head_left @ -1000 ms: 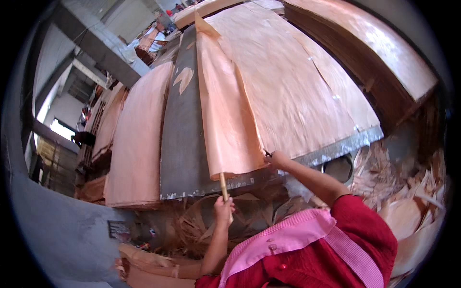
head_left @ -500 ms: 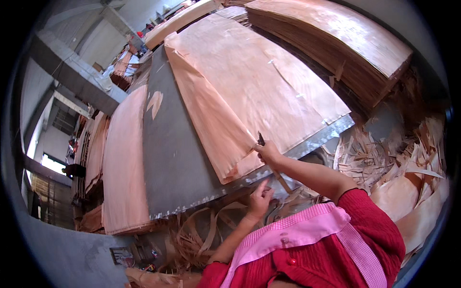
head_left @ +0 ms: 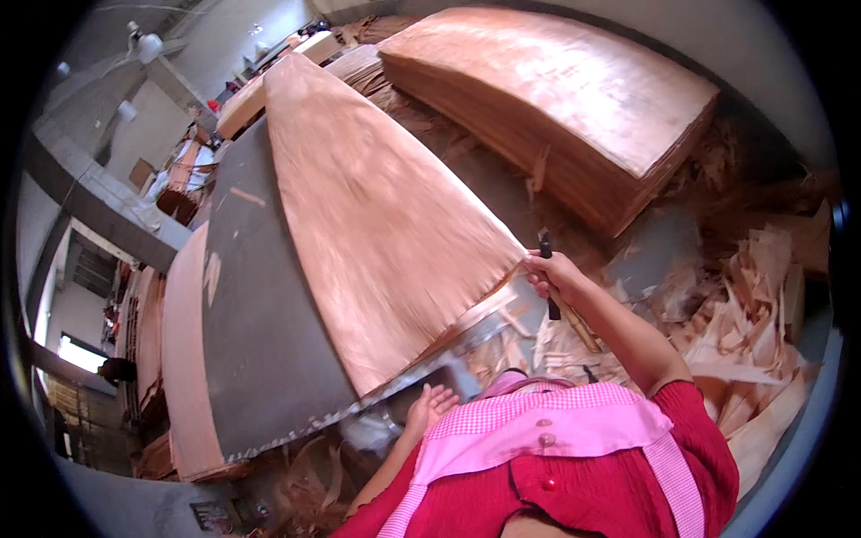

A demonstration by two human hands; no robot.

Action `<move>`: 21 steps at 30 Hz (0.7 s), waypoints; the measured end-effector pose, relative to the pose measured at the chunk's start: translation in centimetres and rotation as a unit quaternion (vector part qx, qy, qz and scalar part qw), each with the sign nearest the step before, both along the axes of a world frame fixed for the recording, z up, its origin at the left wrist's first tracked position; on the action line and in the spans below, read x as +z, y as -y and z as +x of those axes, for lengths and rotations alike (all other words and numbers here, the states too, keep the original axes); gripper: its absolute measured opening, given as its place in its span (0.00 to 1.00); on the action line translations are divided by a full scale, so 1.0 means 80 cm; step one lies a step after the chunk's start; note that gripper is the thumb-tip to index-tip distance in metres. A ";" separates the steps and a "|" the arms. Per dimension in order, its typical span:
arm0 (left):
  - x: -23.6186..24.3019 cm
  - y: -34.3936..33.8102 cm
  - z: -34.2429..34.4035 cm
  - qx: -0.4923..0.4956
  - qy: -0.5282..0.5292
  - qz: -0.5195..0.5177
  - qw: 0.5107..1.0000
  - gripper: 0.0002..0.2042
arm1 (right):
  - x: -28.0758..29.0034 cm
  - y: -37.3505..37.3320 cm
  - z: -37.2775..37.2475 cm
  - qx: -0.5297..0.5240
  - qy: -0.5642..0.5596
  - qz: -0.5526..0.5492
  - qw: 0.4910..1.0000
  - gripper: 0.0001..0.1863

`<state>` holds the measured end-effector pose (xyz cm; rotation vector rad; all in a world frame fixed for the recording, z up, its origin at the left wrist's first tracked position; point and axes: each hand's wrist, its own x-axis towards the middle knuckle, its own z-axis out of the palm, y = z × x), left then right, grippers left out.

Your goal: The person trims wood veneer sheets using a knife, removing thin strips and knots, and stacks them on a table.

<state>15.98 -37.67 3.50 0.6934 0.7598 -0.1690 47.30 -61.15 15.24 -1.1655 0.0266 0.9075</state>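
Note:
My right hand is closed on the near right corner of a large reddish-tan wood veneer sheet, lifting that side. The same hand also holds a slim dark tool pointing up and a wooden stick or handle pointing down; whether they are one tool I cannot tell. The sheet slopes down to the left onto a dark grey tabletop. My left hand is open, palm up and fingers spread, just off the table's front edge and below the sheet's near edge, holding nothing.
A tall stack of veneer stands to the right beyond the table. Torn veneer scraps pile up at the right and under the table. Another pale sheet lies along the table's left side. A concrete beam crosses at the left.
The sheet's right corner has been raised and drawn to the right by my right hand, folding it over. My left hand has opened and moved left and down. The view has shifted.

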 end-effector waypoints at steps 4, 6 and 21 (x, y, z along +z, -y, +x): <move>-0.026 0.074 0.089 -0.014 -0.006 -0.135 0.991 0.49 | 0.003 0.146 0.118 -0.031 -0.013 0.007 0.999 0.11; -0.038 0.116 0.143 0.039 0.030 -0.193 0.980 0.52 | -0.001 0.218 0.180 -0.043 -0.003 -0.009 0.999 0.09; -0.174 0.281 0.623 0.450 0.104 -0.018 0.887 0.20 | -0.004 0.616 0.646 -0.091 0.063 -0.121 0.986 0.08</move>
